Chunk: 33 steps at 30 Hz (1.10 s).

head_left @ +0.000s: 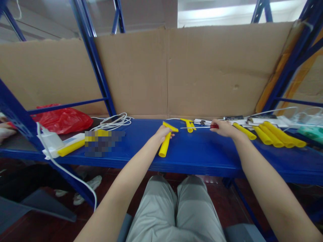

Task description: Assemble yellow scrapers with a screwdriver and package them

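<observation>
My left hand is closed around a yellow T-shaped plastic handle, holding it just above the blue shelf with its tube end toward me. In my right hand is a screwdriver, gripped by its red handle. Its long thin shaft points left, and the tip is a little to the right of the yellow handle's head, apart from it. Behind the shaft, another yellow T-shaped piece lies on the shelf. Several yellow tubes lie to the right of my right forearm.
The blue shelf has cardboard behind it and blue posts at its sides. At left lie a coiled white cable, a red plastic bag and a white power adapter. White-and-black parts sit at back right.
</observation>
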Motion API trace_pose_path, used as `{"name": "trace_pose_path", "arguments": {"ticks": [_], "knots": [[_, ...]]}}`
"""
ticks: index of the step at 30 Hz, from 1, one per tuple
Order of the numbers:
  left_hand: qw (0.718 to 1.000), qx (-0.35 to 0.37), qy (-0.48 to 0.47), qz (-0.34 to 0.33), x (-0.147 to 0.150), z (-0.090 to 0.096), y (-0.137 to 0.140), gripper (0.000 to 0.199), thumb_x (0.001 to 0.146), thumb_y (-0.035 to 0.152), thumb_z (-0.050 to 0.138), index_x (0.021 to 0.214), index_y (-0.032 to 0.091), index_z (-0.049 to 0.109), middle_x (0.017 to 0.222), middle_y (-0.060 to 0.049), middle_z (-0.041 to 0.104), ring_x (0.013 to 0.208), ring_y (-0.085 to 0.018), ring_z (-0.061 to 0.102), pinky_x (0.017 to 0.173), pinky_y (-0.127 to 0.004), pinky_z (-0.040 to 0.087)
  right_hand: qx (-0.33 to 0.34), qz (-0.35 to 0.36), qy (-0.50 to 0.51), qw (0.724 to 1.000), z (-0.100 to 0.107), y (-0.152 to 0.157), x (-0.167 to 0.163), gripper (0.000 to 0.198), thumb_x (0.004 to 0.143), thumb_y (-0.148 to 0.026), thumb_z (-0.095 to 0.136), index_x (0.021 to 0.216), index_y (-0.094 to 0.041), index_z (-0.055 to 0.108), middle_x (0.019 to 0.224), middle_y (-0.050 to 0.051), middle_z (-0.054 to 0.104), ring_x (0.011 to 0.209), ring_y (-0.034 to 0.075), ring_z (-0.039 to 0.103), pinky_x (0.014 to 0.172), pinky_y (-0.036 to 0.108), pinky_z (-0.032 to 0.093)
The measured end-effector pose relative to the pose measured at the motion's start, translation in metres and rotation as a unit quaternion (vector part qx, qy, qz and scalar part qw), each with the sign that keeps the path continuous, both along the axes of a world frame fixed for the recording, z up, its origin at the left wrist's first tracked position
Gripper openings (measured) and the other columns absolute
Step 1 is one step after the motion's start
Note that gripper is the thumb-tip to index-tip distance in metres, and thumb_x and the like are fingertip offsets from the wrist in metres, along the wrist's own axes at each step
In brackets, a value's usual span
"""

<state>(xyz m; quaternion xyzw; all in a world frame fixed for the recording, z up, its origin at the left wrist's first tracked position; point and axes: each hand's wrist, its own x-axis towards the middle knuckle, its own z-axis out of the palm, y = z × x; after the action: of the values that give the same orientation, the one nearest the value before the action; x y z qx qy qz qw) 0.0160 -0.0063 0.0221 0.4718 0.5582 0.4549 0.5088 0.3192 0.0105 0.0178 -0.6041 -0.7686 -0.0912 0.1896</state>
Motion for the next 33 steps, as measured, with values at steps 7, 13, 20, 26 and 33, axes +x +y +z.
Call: {"name": "trace_pose_path", "arguments": {"ticks": [7, 13, 20, 26, 33], "knots": [[1.0, -0.007, 0.019, -0.012, 0.001, 0.0, 0.001, 0.027, 0.084, -0.003, 0.048, 0.108, 0.005, 0.056, 0.068, -0.003, 0.063, 0.046, -0.009, 0.054, 0.046, -0.02, 0.041, 0.01, -0.004, -0.018, 1.0, 0.0, -0.003, -0.02, 0.006, 0.079, -0.027, 0.053, 0.084, -0.024, 0.054, 0.087, 0.006, 0.07, 0.09, 0.028, 0.063, 0.093, 0.06, 0.034], [1.0, -0.009, 0.019, -0.021, 0.001, 0.0, 0.001, 0.027, 0.084, -0.002, 0.049, 0.108, 0.006, 0.058, 0.067, -0.003, 0.064, 0.046, -0.009, 0.054, 0.046, -0.021, 0.043, -0.007, -0.02, -0.019, 1.0, 0.002, -0.006, -0.026, 0.006, 0.078, -0.024, 0.053, 0.084, -0.023, 0.053, 0.089, 0.006, 0.07, 0.094, 0.029, 0.063, 0.095, 0.062, 0.03], [1.0, -0.006, 0.016, -0.025, 0.002, -0.002, 0.001, 0.026, 0.083, -0.002, 0.05, 0.107, 0.007, 0.059, 0.07, -0.005, 0.066, 0.046, -0.009, 0.054, 0.045, -0.02, 0.043, 0.008, 0.005, -0.012, 1.0, 0.0, -0.002, -0.021, 0.006, 0.079, -0.028, 0.053, 0.083, -0.024, 0.052, 0.088, 0.007, 0.07, 0.091, 0.028, 0.062, 0.093, 0.061, 0.031], [0.999, -0.001, 0.016, -0.03, 0.003, 0.0, -0.003, 0.026, 0.083, -0.002, 0.05, 0.106, 0.007, 0.059, 0.073, -0.005, 0.067, 0.046, -0.008, 0.054, 0.043, -0.019, 0.04, 0.0, -0.011, -0.014, 1.0, 0.0, -0.002, -0.023, 0.006, 0.078, -0.027, 0.054, 0.083, -0.023, 0.053, 0.087, 0.006, 0.069, 0.091, 0.029, 0.063, 0.094, 0.061, 0.031], [0.999, 0.011, 0.016, -0.037, 0.005, 0.003, -0.009, 0.021, 0.083, -0.003, 0.049, 0.098, 0.007, 0.059, 0.068, -0.003, 0.063, 0.045, -0.007, 0.052, 0.043, -0.019, 0.038, 0.01, -0.011, -0.026, 1.0, -0.001, -0.002, -0.023, 0.007, 0.079, -0.029, 0.054, 0.084, -0.024, 0.054, 0.083, 0.006, 0.068, 0.087, 0.028, 0.062, 0.093, 0.061, 0.032]]}}
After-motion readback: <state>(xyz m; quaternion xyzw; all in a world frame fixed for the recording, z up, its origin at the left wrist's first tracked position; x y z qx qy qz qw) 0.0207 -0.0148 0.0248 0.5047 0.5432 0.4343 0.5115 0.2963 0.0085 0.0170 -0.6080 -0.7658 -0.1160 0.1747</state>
